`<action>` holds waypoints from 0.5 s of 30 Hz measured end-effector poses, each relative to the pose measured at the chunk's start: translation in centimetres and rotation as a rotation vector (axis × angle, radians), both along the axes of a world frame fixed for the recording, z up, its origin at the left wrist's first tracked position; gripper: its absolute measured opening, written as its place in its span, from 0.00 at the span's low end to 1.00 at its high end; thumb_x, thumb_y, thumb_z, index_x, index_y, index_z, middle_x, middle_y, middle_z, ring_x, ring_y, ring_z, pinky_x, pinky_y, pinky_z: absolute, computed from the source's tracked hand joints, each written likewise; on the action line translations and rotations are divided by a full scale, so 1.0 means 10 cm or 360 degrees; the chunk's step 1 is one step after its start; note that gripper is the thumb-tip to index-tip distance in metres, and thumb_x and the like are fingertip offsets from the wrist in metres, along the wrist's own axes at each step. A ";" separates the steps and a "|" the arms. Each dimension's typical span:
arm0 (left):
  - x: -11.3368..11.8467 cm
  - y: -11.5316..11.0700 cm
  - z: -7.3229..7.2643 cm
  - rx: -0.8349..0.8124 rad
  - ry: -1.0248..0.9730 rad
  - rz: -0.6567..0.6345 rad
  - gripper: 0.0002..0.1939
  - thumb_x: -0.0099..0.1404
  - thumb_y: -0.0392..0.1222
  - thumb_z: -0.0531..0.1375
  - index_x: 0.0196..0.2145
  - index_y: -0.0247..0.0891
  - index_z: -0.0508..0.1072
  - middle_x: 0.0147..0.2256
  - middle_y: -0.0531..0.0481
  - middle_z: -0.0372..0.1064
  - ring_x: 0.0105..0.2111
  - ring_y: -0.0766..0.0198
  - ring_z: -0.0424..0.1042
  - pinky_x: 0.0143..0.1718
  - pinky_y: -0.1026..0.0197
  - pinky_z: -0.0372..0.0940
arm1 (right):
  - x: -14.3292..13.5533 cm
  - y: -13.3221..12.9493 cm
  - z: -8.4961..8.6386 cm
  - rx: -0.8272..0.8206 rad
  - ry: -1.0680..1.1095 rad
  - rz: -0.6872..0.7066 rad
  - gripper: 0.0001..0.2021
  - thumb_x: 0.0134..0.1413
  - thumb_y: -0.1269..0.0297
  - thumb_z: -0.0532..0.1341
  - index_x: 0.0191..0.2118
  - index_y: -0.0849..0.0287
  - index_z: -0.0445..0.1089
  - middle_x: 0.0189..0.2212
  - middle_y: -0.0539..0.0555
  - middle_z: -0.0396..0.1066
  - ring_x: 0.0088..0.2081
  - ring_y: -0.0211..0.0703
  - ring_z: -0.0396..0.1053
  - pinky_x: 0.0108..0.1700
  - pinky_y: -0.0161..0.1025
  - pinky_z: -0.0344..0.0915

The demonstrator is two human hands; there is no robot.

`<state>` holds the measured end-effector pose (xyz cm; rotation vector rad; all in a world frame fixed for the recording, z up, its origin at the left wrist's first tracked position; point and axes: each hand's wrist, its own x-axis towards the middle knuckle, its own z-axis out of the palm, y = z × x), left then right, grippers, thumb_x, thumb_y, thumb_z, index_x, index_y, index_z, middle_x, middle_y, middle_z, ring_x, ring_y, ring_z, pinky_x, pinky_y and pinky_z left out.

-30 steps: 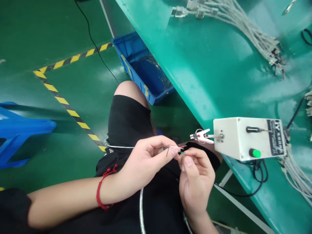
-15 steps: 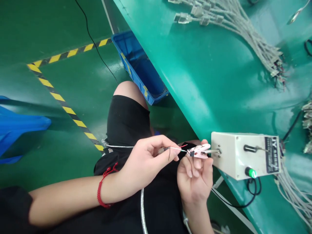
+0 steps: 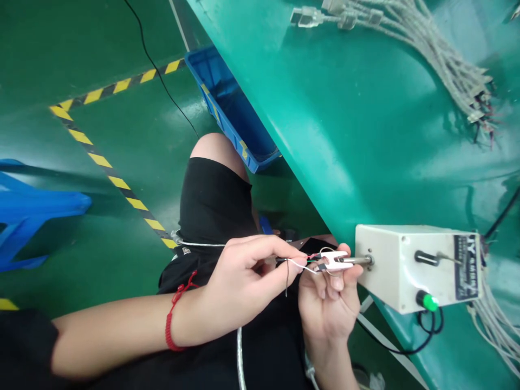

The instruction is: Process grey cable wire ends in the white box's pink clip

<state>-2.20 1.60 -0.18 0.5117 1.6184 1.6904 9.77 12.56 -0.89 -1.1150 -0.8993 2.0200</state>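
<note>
- Now the white clip (image 3: 338,260) has its jaws spread, where half a second ago they stood together; the right hand's (image 3: 330,306) grip pinches its tails.
- The left hand (image 3: 241,284) has a pinching grip on the wires (image 3: 307,268); their red, white and green ends reach the clip's mouth, while the black wire (image 3: 287,279) hangs apart.
- That seems to leave room for the wires; whether any lies between the jaws is too small to tell.

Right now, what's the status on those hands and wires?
Left hand pinching thin wires. Right hand squeezing white clip, clip open. Wires reach toward the clip, nothing visibly blocking.
</note>
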 end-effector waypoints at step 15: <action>-0.01 0.05 0.01 0.0078 0.0308 0.0003 0.04 0.67 0.31 0.66 0.38 0.35 0.81 0.32 0.48 0.81 0.22 0.69 0.71 0.22 0.67 0.61 | 0.02 0.00 -0.01 0.0005 -0.0020 0.0044 0.13 0.59 0.49 0.70 0.45 0.48 0.82 0.16 0.39 0.39 0.19 0.33 0.32 0.18 0.29 0.43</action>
